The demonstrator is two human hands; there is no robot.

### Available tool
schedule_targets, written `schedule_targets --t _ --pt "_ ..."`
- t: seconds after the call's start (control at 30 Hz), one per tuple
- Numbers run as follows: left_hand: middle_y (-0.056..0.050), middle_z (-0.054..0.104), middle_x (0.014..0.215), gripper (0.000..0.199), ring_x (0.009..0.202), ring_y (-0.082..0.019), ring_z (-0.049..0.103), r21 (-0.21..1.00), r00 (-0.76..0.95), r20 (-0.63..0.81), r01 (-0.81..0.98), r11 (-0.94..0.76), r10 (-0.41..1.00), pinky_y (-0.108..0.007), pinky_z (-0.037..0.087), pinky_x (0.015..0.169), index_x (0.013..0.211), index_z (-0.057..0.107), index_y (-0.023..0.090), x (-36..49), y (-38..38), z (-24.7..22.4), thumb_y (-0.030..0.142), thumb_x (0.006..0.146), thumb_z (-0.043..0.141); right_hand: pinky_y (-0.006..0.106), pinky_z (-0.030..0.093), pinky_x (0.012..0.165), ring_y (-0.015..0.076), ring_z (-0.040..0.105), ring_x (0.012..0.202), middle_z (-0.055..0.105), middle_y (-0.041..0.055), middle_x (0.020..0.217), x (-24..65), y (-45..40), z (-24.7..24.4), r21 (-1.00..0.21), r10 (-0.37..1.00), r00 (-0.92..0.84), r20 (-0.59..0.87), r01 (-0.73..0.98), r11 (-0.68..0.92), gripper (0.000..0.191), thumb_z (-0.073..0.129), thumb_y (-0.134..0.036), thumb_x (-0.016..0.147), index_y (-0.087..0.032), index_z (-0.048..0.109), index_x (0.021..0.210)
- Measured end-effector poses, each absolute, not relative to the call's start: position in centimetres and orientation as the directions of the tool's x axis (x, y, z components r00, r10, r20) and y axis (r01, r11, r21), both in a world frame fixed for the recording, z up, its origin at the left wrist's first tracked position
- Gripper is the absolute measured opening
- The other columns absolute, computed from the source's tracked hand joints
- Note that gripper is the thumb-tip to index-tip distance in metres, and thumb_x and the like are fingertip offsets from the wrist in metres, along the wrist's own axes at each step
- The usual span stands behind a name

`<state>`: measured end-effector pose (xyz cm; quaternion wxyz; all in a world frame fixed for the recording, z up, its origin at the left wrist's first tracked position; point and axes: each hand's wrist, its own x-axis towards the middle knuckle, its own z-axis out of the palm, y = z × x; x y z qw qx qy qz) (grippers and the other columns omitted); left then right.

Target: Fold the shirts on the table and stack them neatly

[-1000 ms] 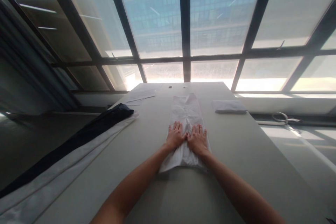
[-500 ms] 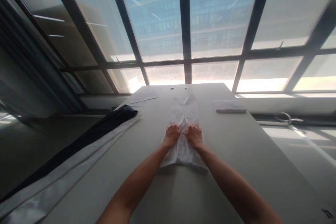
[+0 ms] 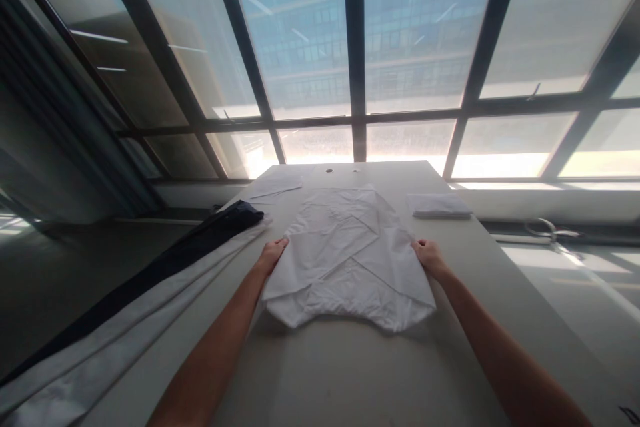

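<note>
A thin white cloth garment [image 3: 345, 253] lies spread on the white table [image 3: 330, 373], creased, with its near edge curving inward at the middle. Its exact kind I cannot make out. My left hand [image 3: 273, 253] pinches its left side, while my right hand [image 3: 429, 256] grips the right side at about the same height. Between the two hands the cloth is stretched wide, with diagonal folds across it.
Dark clothing [image 3: 235, 217] and long white fabric [image 3: 150, 307] hang along the table's left edge. White sheets [image 3: 275, 187] lie at the back left, and a folded white stack [image 3: 440, 205] at the back right. Large windows [image 3: 410, 33] stand beyond; a metal stand [image 3: 550, 230] is right.
My hands have moved apart from the middle, left and right, each holding a side. The bunched, narrow cloth is now pulled out wide.
</note>
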<state>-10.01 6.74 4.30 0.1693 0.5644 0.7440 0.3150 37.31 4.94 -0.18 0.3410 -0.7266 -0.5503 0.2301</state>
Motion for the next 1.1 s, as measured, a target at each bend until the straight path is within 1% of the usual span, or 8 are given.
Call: schedule_targets --t 0.13,0.23,0.3,0.37,0.5,0.7,0.93,1.1 --pt "-0.017 0.074 0.103 0.034 0.096 -0.026 0.070 0.600 -0.244 0.089 0.787 0.144 0.966 -0.037 0.054 0.086 0.114 0.065 0.005 -11.3 7.5 4.7 0.025 0.091 0.048 0.026 0.044 0.058 0.0192 0.064 0.063 0.069 0.0096 0.066 39.1 4.6 -0.3 -0.686 0.961 0.278 0.008 0.700 -0.197 0.023 0.055 -0.021 0.083 -0.010 0.072 0.071" --pt "-0.025 0.064 0.130 0.047 0.127 -0.031 0.056 0.528 -0.137 0.152 0.849 0.037 0.979 -0.042 0.041 0.109 0.128 0.057 -0.001 -10.0 8.0 4.4 0.028 0.091 0.052 0.035 0.049 0.074 0.0275 0.068 0.083 0.073 0.0195 0.088 38.5 4.1 0.1 -0.605 0.958 0.283 0.054 0.772 -0.194 0.024 0.057 -0.022 0.085 -0.008 0.075 0.092" --pt "-0.021 0.058 0.142 0.048 0.137 -0.027 0.048 0.492 -0.009 0.181 0.867 -0.082 0.984 -0.037 0.033 0.117 0.132 0.058 0.004 -8.1 8.0 3.6 0.030 0.092 0.054 0.040 0.047 0.089 0.0319 0.064 0.105 0.068 0.0254 0.112 37.1 3.5 0.4 -0.546 0.951 0.278 0.136 0.822 -0.163 0.035 0.053 -0.022 0.089 -0.007 0.069 0.116" --pt "-0.014 0.054 0.148 0.047 0.141 -0.024 0.045 0.413 0.159 0.203 0.881 -0.232 0.966 -0.035 0.031 0.119 0.136 0.058 0.012 -5.8 7.7 2.5 0.033 0.095 0.051 0.041 0.041 0.102 0.0322 0.055 0.124 0.059 0.0244 0.132 35.0 2.8 0.4 -0.456 0.946 0.228 0.231 0.884 -0.102 0.043 0.046 -0.022 0.093 -0.009 0.061 0.132" --pt "-0.010 0.043 0.158 0.052 0.148 -0.027 0.035 0.142 0.369 0.167 0.909 -0.393 0.914 -0.051 0.028 0.121 0.151 0.046 0.021 -2.9 6.7 0.0 0.038 0.103 0.038 0.043 0.027 0.116 0.0306 0.035 0.143 0.044 0.0198 0.153 31.2 1.4 -0.6 -0.235 0.962 0.010 0.272 0.970 0.057 0.049 0.038 -0.029 0.099 -0.011 0.054 0.142" --pt "-0.004 0.033 0.164 0.053 0.152 -0.029 0.026 0.085 0.311 0.130 0.943 -0.323 0.941 -0.056 0.021 0.121 0.155 0.041 0.030 -3.7 7.0 -1.7 0.044 0.105 0.033 0.049 0.012 0.121 0.0300 0.020 0.152 0.030 0.0182 0.164 29.7 1.8 -2.4 -0.174 0.985 -0.104 0.139 0.976 0.128 0.059 0.036 -0.040 0.102 -0.013 0.040 0.155" --pt "-0.004 0.031 0.164 0.053 0.151 -0.031 0.027 0.091 0.209 0.119 0.971 -0.220 0.971 -0.058 0.019 0.121 0.155 0.042 0.030 -4.9 9.6 -0.7 0.044 0.104 0.033 0.049 0.012 0.121 0.0283 0.020 0.153 0.027 0.0175 0.165 27.9 5.8 -1.0 -0.167 0.988 -0.118 0.097 0.977 0.133 0.060 0.035 -0.040 0.103 -0.014 0.036 0.157" --pt "-0.003 0.030 0.165 0.053 0.152 -0.031 0.025 0.075 0.207 0.142 0.973 -0.219 0.968 -0.057 0.018 0.122 0.156 0.039 0.031 -5.8 8.0 -1.2 0.041 0.105 0.033 0.050 0.008 0.122 0.0282 0.018 0.153 0.025 0.0164 0.166 26.8 3.6 -1.7 -0.168 0.988 -0.109 0.113 0.977 0.128 0.060 0.035 -0.039 0.103 -0.015 0.035 0.158"
